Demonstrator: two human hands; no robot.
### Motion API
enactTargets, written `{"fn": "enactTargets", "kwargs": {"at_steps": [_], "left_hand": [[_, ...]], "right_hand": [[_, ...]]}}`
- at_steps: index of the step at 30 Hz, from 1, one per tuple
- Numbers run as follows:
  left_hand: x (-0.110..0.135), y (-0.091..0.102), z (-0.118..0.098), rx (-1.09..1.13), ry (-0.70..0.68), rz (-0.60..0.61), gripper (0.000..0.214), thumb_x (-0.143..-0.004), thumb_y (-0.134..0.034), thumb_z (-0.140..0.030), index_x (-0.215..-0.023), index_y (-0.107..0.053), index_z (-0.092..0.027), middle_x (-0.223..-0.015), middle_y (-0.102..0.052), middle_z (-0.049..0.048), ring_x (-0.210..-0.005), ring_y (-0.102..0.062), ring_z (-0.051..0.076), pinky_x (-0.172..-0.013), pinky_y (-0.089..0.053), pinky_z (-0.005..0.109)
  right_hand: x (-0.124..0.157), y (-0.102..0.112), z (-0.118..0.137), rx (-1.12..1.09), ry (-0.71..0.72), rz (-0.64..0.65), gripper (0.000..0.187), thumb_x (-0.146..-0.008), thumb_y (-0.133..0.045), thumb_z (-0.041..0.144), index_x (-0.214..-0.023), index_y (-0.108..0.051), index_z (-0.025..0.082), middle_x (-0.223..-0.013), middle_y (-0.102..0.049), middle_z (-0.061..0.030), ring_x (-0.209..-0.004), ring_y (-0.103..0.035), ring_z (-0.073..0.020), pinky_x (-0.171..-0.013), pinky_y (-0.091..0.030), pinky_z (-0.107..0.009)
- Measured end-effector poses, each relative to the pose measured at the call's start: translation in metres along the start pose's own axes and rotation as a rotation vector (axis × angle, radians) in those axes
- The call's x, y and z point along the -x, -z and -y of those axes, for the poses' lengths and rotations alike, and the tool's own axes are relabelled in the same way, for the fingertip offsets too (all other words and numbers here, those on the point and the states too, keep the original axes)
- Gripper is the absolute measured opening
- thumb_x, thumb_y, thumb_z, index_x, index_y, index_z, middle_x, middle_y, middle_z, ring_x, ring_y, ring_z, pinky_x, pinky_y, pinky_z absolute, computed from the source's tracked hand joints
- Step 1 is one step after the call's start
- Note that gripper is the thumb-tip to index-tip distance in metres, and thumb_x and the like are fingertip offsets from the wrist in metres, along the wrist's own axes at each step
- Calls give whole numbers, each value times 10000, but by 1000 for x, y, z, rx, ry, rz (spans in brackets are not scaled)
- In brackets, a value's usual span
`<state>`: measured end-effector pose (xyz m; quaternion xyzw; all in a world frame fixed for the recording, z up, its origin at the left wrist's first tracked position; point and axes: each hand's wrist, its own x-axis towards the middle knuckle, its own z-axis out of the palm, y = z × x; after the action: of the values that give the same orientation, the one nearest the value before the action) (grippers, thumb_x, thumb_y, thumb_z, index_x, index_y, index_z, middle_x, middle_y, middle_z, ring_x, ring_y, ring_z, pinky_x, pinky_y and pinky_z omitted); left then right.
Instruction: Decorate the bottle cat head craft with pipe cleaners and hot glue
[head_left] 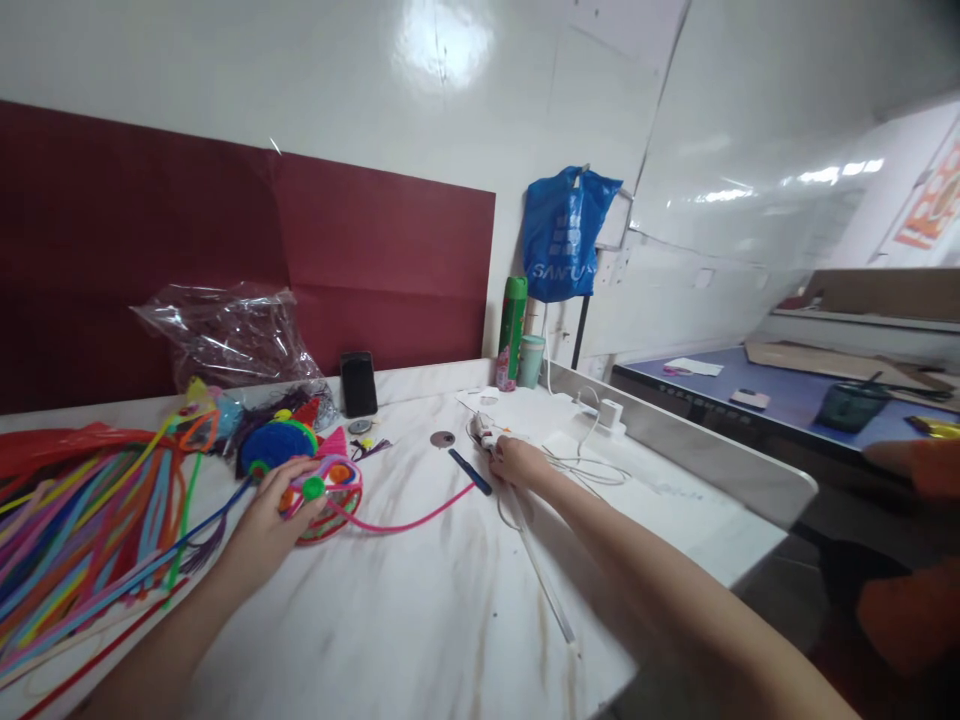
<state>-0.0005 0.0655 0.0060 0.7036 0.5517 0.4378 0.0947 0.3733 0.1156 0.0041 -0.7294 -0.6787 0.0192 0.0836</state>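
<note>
In my left hand (271, 518) is a round, colourful pipe-cleaner craft piece (346, 478) with a green centre and orange spots. A long pink pipe cleaner (405, 527) trails from it to the right across the table. My right hand (521, 463) is closed around a white glue gun (486, 434), partly hidden by the fingers. From its back a long clear glue stick (546, 580) extends toward the table's front. Between the hands lies a dark blue slim tool (470, 471). Just behind my left hand rests a blue fuzzy craft piece (277, 446).
Bundled multicoloured pipe cleaners (90, 530) cover the left side. A phone (358, 384) leans at the back near clear plastic wrap (232, 335). A green spray can (513, 325) and a cup (531, 360) stand at the back right. A white cable (600, 470) loops beside the low partition (697, 455).
</note>
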Motion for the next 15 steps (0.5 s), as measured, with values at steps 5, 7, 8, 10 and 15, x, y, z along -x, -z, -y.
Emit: {"fn": "enactTargets", "kwargs": {"at_steps": [5, 7, 8, 10, 15], "left_hand": [[3, 2, -5, 5, -11, 9, 395, -774, -566, -506, -1109, -538, -300, -1294, -535, 25, -1241, -489, 288, -1101, -356, 468], [3, 2, -7, 8, -1, 10, 372, -794, -550, -495, -1124, -522, -326, -1293, -531, -3, -1250, -481, 271, -1117, -337, 468], [3, 1, -7, 8, 5, 7, 373, -795, -549, -494, -1129, -520, -330, -1293, -531, -8, -1251, -482, 268, -1118, -339, 464], [2, 1, -6, 5, 10, 5, 377, -787, -552, -498, -1124, -531, -330, -1290, -538, -14, -1248, -487, 271, -1109, -353, 454], [0, -2, 0, 9, 4, 5, 416, -782, -554, -481, -1140, -543, -270, -1289, -534, 35, -1240, -490, 279, -1098, -351, 452]], "right_hand": [[-1, 10, -20, 103, -16, 12, 302, -936, -570, 343, -1182, -585, 169, -1180, -618, -78, -988, -630, -200, -846, -542, -413], [2, 15, -31, 138, -31, -17, 324, -927, -585, 337, -1201, -576, 164, -1212, -602, -86, -1021, -621, -215, -866, -535, -434], [4, 16, -35, 147, -29, -36, 325, -927, -583, 338, -1198, -578, 158, -1215, -602, -91, -1037, -615, -221, -879, -526, -441], [8, 15, -37, 144, 2, -66, 282, -943, -552, 327, -1165, -599, 159, -1200, -618, -101, -1066, -604, -221, -902, -500, -400], [12, -2, -22, 75, 89, -71, 341, -951, -464, 415, -1124, -623, 168, -1061, -700, -145, -946, -659, -235, -755, -461, -285]]}}
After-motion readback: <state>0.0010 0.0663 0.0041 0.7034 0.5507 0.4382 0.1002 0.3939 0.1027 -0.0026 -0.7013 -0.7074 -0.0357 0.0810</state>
